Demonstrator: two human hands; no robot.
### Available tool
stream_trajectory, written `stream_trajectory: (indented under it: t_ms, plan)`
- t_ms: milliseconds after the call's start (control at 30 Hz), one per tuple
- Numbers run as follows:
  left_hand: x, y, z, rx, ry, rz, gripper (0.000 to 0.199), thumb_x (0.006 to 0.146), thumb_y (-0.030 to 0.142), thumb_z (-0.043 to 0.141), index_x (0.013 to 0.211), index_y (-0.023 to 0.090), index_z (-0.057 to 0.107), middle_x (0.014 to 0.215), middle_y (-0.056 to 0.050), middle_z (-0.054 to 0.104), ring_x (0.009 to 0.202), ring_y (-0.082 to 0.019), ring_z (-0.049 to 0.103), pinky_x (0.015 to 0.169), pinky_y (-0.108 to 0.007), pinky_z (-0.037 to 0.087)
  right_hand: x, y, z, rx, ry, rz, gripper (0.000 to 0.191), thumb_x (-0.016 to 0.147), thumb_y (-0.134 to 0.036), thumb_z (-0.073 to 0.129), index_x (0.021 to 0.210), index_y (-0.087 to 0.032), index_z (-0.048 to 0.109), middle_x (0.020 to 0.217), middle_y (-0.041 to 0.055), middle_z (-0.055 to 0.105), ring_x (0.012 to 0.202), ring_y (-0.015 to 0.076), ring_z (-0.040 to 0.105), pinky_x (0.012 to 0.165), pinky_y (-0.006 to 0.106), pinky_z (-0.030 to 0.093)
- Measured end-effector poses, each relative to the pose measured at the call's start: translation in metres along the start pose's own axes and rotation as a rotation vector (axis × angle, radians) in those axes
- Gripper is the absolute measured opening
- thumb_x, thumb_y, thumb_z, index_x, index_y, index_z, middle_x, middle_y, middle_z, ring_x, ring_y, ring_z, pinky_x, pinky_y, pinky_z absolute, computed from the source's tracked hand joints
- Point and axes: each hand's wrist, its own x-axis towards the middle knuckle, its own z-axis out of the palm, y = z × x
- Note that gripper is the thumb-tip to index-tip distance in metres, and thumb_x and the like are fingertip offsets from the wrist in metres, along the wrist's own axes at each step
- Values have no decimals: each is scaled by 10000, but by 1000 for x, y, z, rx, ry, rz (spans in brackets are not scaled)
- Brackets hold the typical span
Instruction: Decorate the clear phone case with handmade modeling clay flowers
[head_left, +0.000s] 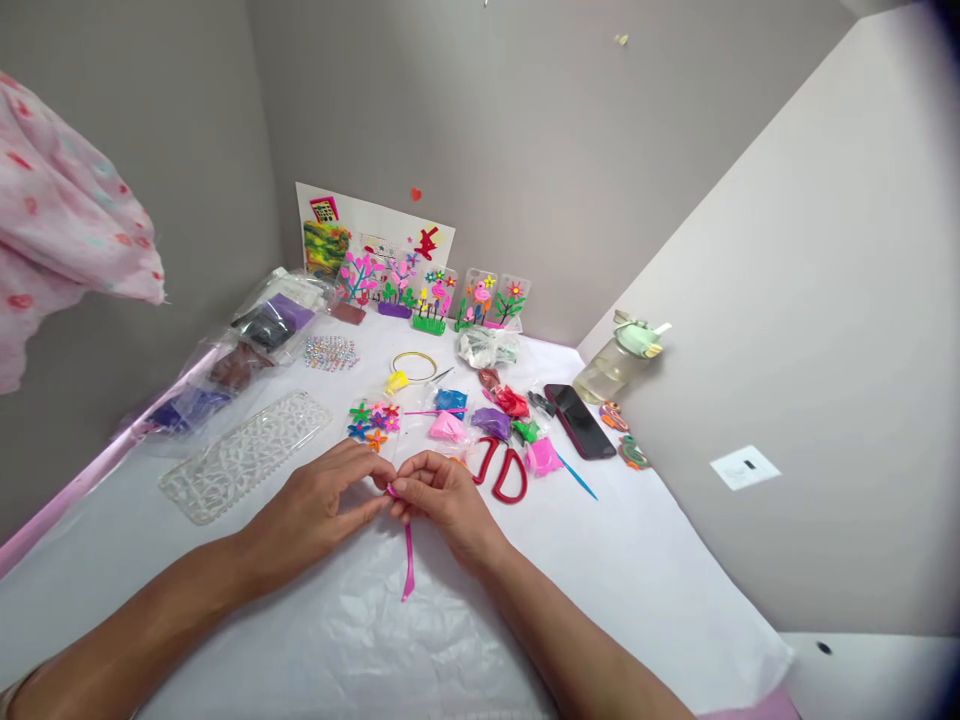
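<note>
My left hand [322, 495] and my right hand [444, 505] meet over the near middle of the table, fingertips pinched together. Between them is a small bit of bright pink clay [392, 490], mostly hidden by the fingers. A pink modelling tool [408, 568] points down from under my right hand; whether it is held or lies on the sheet I cannot tell. Just beyond the hands lies a clear piece with colourful clay flowers [374, 424]. Red-handled scissors [511, 476] are to the right of my right hand, near a packet of pink clay [543, 457].
A clear textured tray [244, 455] lies left. Clay packets, including blue [451, 402] and purple [491, 422], cluster ahead. A blue tool [577, 477], a phone [581, 421] and a bottle [615, 365] are right. Decorated clear panels [433, 300] stand along the back; bagged supplies [259, 335] sit back left.
</note>
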Motion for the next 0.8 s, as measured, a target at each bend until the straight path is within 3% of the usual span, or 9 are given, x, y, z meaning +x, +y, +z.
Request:
stream_trajectory:
  t_ms: [300,433,567,700,800]
  plan:
    - [2,6,9,122,103,68,119,901,240,553,806,251,624,825,3,686,842,-212,638,792,-330,497,-4,-1,7,-172,7,-119,377,721,-454,924,806,-197,662,716,-17,691,614,125,625,621,250,492]
    - [4,6,0,-12,160,-125,127,894,316,577,819,255,660,822,10,712,812,-205,670,763,-302,523,-8,-5,9,-164,-82,-102,348,738,-409,906,876,-203,662,737,-28,692,596,110,595,601,243,476]
    - [7,-6,-15,-206,154,-354,334,886,552,651,1005,272,791,937,-17,821,906,-260,755,839,-349,579,-8,-4,7,-178,-124,-75,301,787,-383,851,938,-203,664,763,-21,711,589,107,601,597,243,466]
    - [6,-23,-24,-315,117,-401,414,925,561,620,1172,283,804,1037,-46,848,1009,-293,780,970,-431,578,-5,-3,2,-200,-84,-93,272,812,-398,819,924,-193,678,769,-6,716,594,112,611,605,247,478]
    - [4,-28,-28,-367,91,-405,382,930,532,664,1214,307,784,1081,-36,843,1071,-280,768,1008,-415,567,-4,-4,-2,-184,-57,-89,286,794,-397,835,910,-184,683,781,5,727,591,108,611,602,243,482]
